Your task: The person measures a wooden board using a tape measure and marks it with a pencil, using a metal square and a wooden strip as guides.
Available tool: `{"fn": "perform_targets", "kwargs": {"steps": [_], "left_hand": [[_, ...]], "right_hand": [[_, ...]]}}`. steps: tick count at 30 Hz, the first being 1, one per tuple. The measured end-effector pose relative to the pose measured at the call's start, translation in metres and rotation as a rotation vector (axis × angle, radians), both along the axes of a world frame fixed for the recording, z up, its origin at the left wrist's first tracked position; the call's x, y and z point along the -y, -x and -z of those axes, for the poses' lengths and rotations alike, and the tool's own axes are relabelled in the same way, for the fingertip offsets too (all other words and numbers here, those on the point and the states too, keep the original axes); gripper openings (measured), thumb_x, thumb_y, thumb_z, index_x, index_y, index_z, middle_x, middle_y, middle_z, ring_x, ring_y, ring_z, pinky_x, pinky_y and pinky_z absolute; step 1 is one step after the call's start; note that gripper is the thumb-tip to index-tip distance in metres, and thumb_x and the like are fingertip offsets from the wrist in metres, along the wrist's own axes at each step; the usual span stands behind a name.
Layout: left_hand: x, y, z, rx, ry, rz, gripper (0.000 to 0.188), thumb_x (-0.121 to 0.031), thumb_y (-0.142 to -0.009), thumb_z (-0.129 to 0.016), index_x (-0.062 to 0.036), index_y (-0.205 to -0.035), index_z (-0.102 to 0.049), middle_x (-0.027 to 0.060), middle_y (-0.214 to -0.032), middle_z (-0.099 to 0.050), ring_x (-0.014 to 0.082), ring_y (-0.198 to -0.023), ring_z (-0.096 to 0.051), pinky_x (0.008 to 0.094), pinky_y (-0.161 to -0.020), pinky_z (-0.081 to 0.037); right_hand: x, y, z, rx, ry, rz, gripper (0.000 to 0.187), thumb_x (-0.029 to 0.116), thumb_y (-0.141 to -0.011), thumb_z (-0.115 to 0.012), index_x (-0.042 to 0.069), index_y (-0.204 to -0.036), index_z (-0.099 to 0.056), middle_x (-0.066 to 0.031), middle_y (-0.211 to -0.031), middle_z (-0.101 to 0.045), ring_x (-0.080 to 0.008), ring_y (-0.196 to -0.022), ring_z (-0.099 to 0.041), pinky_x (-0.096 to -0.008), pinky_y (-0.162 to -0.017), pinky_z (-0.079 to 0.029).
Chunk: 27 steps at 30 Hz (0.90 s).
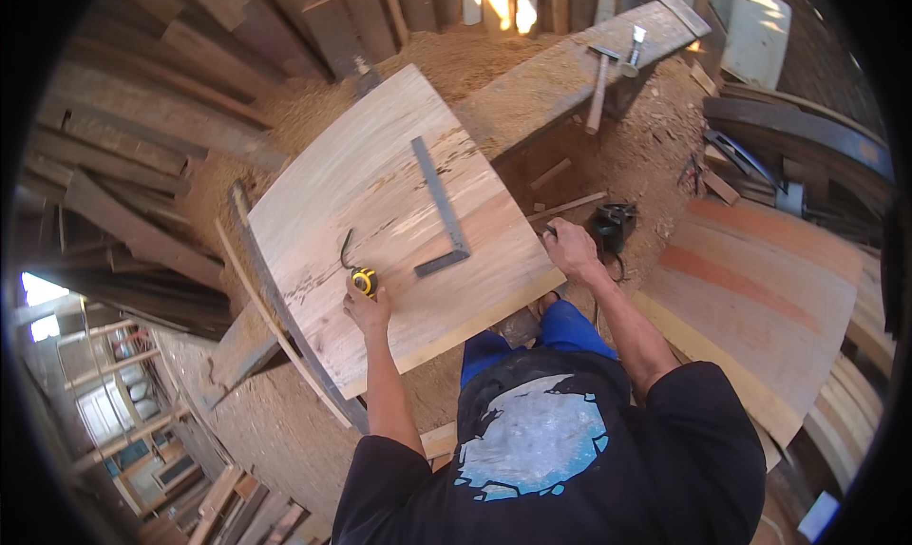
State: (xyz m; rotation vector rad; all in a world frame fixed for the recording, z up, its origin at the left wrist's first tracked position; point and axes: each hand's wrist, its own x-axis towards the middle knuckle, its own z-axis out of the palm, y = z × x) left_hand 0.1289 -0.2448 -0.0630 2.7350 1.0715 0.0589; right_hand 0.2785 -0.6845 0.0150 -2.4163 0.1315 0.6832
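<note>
Left hand (366, 307) clamped on yellow tape measure (364, 281) at plywood sheet's (380, 174) near edge, right hand (570, 248) closed on its right edge, steel square (442, 212) lying mid-sheet.

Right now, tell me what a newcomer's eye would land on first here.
The big pale board fills the middle, with a metal square lying on it. The left hand holds a yellow tape measure at its near edge, and the right hand grips its right edge. Sawdust lies heaped behind, and a hammer rests on a plank beyond.
</note>
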Motion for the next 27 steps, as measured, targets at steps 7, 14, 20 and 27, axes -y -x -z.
{"fn": "perform_targets", "kwargs": {"steps": [7,14,20,27], "left_hand": [[-0.008,0.003,-0.026,0.006,0.081,0.018,0.069,-0.034,-0.077,-0.086,-0.0059,-0.133,-0.056,0.0244,-0.121,-0.063,0.0408,-0.116,-0.058,0.0527,-0.104,-0.044],[0.056,0.05,-0.091,-0.192,0.762,0.425,0.058,-0.036,-0.075,-0.088,-0.005,-0.12,-0.068,0.0131,-0.094,-0.075,0.0206,-0.084,-0.072,0.0367,-0.077,-0.057],[0.099,0.105,-0.097,-0.184,1.078,0.332,0.053,-0.023,-0.083,-0.085,0.0015,-0.125,-0.064,0.0153,-0.109,-0.074,0.0178,-0.103,-0.07,0.033,-0.092,-0.056],[0.088,0.155,-0.063,0.111,1.704,-0.05,0.024,-0.014,-0.093,-0.076,-0.0017,-0.111,-0.064,0.0044,-0.098,-0.071,0.0118,-0.089,-0.066,0.0276,-0.08,-0.055]], "right_hand": [[-0.086,0.008,-0.029,0.028,-0.079,-0.356,0.035,0.028,-0.094,-0.064,0.009,-0.124,-0.066,-0.0252,-0.108,-0.07,-0.0441,-0.106,-0.067,-0.0537,-0.09,-0.053],[-0.145,0.099,-0.053,0.482,-0.191,-0.794,0.064,0.048,-0.087,-0.074,0.011,-0.137,-0.057,-0.02,-0.132,-0.06,-0.0396,-0.109,-0.066,-0.0458,-0.092,-0.055],[-0.157,0.14,-0.009,-0.466,-0.402,-0.908,0.071,0.054,-0.086,-0.075,0.002,-0.133,-0.061,-0.0228,-0.119,-0.069,-0.0384,-0.111,-0.066,-0.0435,-0.096,-0.051],[-0.159,0.184,-0.023,-0.401,-0.42,-0.594,0.07,0.055,-0.085,-0.075,0.001,-0.128,-0.064,-0.0214,-0.117,-0.071,-0.033,-0.109,-0.068,-0.0405,-0.096,-0.052]]}}
